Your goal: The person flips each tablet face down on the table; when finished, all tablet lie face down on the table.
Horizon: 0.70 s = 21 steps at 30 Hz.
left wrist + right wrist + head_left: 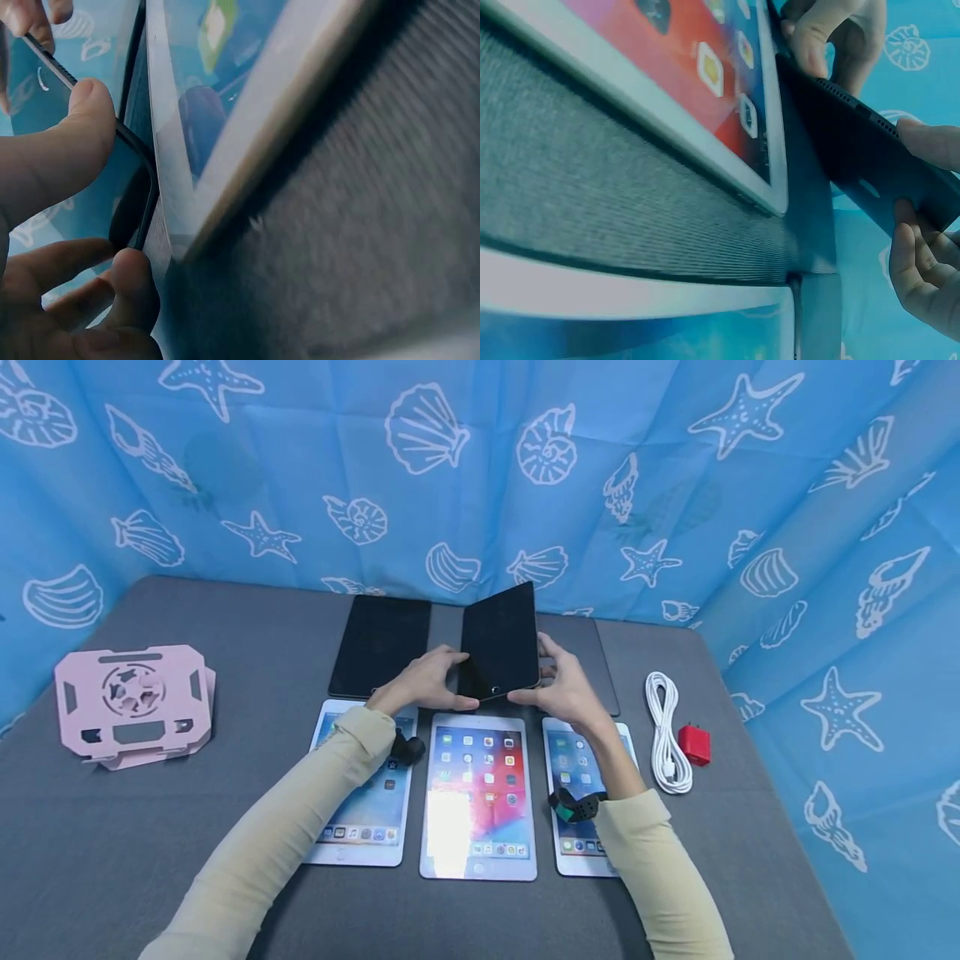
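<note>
A black tablet is tilted up off the table, its dark screen toward me and its lower edge near the cloth. My left hand grips its lower left corner, thumb on the bottom edge; the left wrist view shows the thumb there. My right hand holds the lower right corner. In the right wrist view, its fingers touch the tablet's dark back. Another black tablet lies flat to the left, and a dark grey flat slab lies behind my right hand.
Nearer me lie three white tablets with lit screens: left, middle and right, the outer ones partly under my forearms. A pink stand is far left. A coiled white cable and red charger lie right. A blue curtain hangs behind.
</note>
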Motion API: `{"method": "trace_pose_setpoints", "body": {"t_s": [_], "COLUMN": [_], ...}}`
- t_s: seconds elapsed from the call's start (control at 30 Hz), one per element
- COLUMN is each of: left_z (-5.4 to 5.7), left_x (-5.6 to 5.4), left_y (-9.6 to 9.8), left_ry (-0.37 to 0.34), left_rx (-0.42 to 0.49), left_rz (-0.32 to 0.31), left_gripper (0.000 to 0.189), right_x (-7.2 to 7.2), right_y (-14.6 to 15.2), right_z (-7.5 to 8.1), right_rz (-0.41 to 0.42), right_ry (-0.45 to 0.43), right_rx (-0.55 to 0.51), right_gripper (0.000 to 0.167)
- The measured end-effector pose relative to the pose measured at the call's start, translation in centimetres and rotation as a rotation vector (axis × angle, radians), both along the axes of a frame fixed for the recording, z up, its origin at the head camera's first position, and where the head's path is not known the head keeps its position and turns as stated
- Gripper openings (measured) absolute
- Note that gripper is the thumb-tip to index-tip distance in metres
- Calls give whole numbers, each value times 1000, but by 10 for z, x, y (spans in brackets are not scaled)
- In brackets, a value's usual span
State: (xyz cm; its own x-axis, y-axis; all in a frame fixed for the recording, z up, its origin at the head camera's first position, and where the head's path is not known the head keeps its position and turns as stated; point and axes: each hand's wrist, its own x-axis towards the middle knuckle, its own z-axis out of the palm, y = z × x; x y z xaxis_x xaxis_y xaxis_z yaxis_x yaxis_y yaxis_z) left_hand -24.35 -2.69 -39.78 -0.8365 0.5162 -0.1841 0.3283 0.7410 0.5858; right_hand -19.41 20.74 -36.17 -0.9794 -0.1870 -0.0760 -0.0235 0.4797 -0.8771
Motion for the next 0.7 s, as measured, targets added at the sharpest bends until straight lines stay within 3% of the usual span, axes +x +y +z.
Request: {"method": "trace_pose_setpoints", "body": {"t_s": [0.2,0.7], "left_z": [2,2], "left_x": [2,4], "left_y": [7,23], "left_ry": [-10,-5], "left_rx": [15,52], "left_rz": [-3,-34], "left_gripper": [88,84], "right_x": [2,2], "right_y": [3,10], "right_z": [6,17], "right_rz": [-16,35], "right_ry": [-6,77], "right_rx": [24,41], "right_gripper": [102,97]}}
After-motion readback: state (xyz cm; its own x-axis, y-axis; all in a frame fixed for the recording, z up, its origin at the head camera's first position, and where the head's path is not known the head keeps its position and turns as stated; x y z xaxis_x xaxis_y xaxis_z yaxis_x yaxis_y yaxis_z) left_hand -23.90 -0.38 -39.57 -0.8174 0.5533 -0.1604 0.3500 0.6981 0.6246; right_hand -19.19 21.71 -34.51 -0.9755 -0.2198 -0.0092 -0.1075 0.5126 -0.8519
